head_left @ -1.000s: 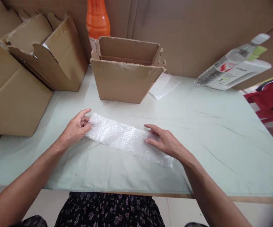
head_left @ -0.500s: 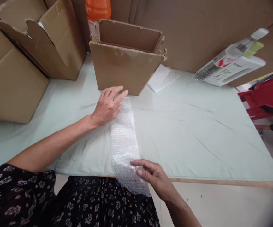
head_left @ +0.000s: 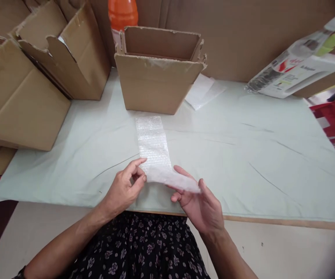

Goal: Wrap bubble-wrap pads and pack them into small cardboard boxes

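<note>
A narrow strip of bubble wrap [head_left: 154, 141] lies lengthwise on the cloth-covered table, its far end flat and its near end lifted and folded over. At the strip's left edge, my left hand [head_left: 126, 186] has its thumb and a bent finger closed at the corner of the fold, the index finger resting on the wrap. My right hand [head_left: 203, 207] holds the lifted end, fingers beneath it and thumb at its tip. Some of the right fingers are hidden behind the whitish wrap.
Beyond the strip stands an open cardboard box [head_left: 155, 85]. More cardboard boxes [head_left: 24, 104] crowd the left side. White sheets [head_left: 203, 91] lie behind the middle box. At the back right lean a clear bottle [head_left: 283, 64] and a white jug [head_left: 303, 75]. An orange-topped container [head_left: 123, 15] stands behind.
My left hand has come back from the strip's far end to its near left edge. My right hand has raised the near end, which hung over the table edge, and folded it up.
</note>
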A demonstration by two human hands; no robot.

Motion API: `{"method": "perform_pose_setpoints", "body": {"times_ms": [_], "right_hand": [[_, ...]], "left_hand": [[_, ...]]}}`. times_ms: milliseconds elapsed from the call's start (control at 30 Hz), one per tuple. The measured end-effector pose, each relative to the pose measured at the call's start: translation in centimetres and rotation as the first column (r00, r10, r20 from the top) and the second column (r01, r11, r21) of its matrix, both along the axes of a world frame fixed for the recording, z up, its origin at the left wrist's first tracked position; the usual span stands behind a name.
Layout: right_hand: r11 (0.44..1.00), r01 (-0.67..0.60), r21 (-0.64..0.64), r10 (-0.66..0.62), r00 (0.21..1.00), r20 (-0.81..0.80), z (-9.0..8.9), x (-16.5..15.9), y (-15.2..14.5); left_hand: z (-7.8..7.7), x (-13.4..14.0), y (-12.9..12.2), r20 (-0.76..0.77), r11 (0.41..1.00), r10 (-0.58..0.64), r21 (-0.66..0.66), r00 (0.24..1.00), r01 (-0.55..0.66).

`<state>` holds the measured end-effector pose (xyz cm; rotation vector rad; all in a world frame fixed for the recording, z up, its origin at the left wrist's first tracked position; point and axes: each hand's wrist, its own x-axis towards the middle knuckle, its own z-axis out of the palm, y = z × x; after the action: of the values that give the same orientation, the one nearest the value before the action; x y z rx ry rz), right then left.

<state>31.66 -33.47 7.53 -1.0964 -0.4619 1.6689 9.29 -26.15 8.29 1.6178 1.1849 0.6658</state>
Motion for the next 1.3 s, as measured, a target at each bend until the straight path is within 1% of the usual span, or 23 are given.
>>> {"method": "perform_pose_setpoints", "body": {"times_ms": [100, 233, 400, 500, 567, 600, 633, 667, 733, 767, 800, 833, 867, 900, 933, 1000, 1067, 1100, 1133, 1167, 1200, 1233, 1300], "right_hand": [[0.999, 0.031, 0.043, -0.033, 0.999, 0.040, -0.5, 0.5, 0.1], [1.000, 0.001, -0.004, -0.001, 0.996, 0.087, -1.0, 0.5, 1.0], [0.996, -0.085, -0.029, 0.088, 0.987, 0.132, -0.7, -0.2, 3.0], [0.993, -0.111, -0.047, 0.117, 0.980, 0.163, -0.3, -0.2, 3.5], [0.994, -0.105, -0.020, 0.106, 0.960, 0.260, -0.1, 0.2, 3.2], [0.994, -0.108, 0.023, 0.092, 0.929, 0.360, 0.0, 0.5, 2.9], [0.988, -0.129, 0.089, 0.069, 0.867, 0.493, 0.0, 0.8, 2.5], [0.969, -0.180, 0.167, 0.032, 0.767, 0.641, -0.1, 1.0, 2.2], [0.886, -0.370, 0.279, -0.079, 0.473, 0.878, -0.7, 1.2, 1.8], [0.830, -0.479, 0.287, -0.138, 0.322, 0.937, -1.1, 1.2, 1.9], [0.775, -0.571, 0.270, -0.188, 0.200, 0.962, -1.5, 1.0, 2.0], [0.730, -0.638, 0.247, -0.225, 0.116, 0.967, -1.9, 0.8, 2.3], [0.696, -0.679, 0.233, -0.253, 0.072, 0.965, -2.3, 0.5, 2.6], [0.673, -0.701, 0.236, -0.273, 0.061, 0.960, -2.5, 0.3, 2.9], [0.659, -0.708, 0.252, -0.285, 0.075, 0.956, -2.5, 0.1, 3.1], [0.651, -0.702, 0.289, -0.265, 0.147, 0.953, -2.1, -0.2, 3.4], [0.676, -0.681, 0.281, -0.169, 0.228, 0.959, -1.3, -0.2, 3.4], [0.704, -0.660, 0.262, -0.114, 0.258, 0.959, -1.0, -0.2, 3.3], [0.740, -0.625, 0.249, -0.085, 0.280, 0.956, -0.6, -0.2, 3.1], [0.774, -0.579, 0.255, -0.100, 0.286, 0.953, -0.4, -0.2, 2.9], [0.795, -0.533, 0.288, -0.159, 0.274, 0.948, -0.3, -0.2, 2.7], [0.794, -0.503, 0.341, -0.249, 0.242, 0.938, -0.4, -0.3, 2.4], [0.735, -0.522, 0.434, -0.426, 0.142, 0.893, -0.6, -0.5, 1.8]], "left_hand": [[-0.6, 0.7, 1.2, 0.049, 0.990, 0.062, -0.133, 0.997, -0.055], [-0.9, 0.5, 1.5, 0.051, 0.975, 0.042, -0.219, 0.998, -0.030], [-0.8, 1.0, 1.3, 0.013, 0.982, 0.093, -0.164, 0.996, -0.090], [-1.1, 1.2, 1.2, -0.118, 0.993, 0.061, -0.091, 0.991, -0.072], [-1.3, 1.2, 1.3, -0.230, 0.997, 0.042, -0.061, 0.972, -0.057], [-1.3, 1.2, 1.3, -0.275, 0.997, 0.032, -0.055, 0.961, -0.049], [-1.3, 1.1, 1.4, -0.310, 0.998, 0.024, -0.051, 0.950, -0.042], [-1.4, 1.1, 1.5, -0.339, 0.998, 0.016, -0.051, 0.941, -0.035], [-1.5, 1.2, 1.7, -0.391, 0.999, -0.009, -0.046, 0.920, -0.009], [-1.5, 1.2, 1.7, -0.413, 1.000, -0.014, -0.028, 0.911, 0.002], [-1.6, 1.1, 1.6, -0.428, 1.000, 0.000, 0.012, 0.904, 0.005], [-1.6, 0.9, 1.4, -0.431, 0.997, 0.033, 0.079, 0.902, 0.001], [-1.6, 0.7, 1.2, -0.414, 0.986, 0.074, 0.169, 0.907, -0.003], [-1.6, 0.3, 0.8, -0.381, 0.964, 0.107, 0.266, 0.919, -0.002], [-1.5, 0.0, 0.4, -0.338, 0.935, 0.116, 0.354, 0.934, 0.012], [-1.4, -0.7, -0.6, -0.266, 0.883, 0.027, 0.458, 0.964, 0.102], [-1.4, -1.0, -1.3, -0.236, 0.864, -0.104, 0.460, 0.966, 0.205], [-1.5, -0.9, -1.6, -0.231, 0.866, -0.137, 0.444, 0.963, 0.229], [-1.6, -0.8, -1.7, -0.228, 0.876, -0.133, 0.428, 0.964, 0.222], [-1.7, -0.6, -1.7, -0.231, 0.889, -0.097, 0.417, 0.968, 0.189], [-1.9, -0.4, -1.5, -0.238, 0.899, -0.041, 0.415, 0.970, 0.140], [-2.0, -0.2, -1.4, -0.247, 0.901, 0.016, 0.423, 0.969, 0.093], [-2.3, 0.1, -0.9, -0.270, 0.893, 0.093, 0.449, 0.958, 0.039]]}}
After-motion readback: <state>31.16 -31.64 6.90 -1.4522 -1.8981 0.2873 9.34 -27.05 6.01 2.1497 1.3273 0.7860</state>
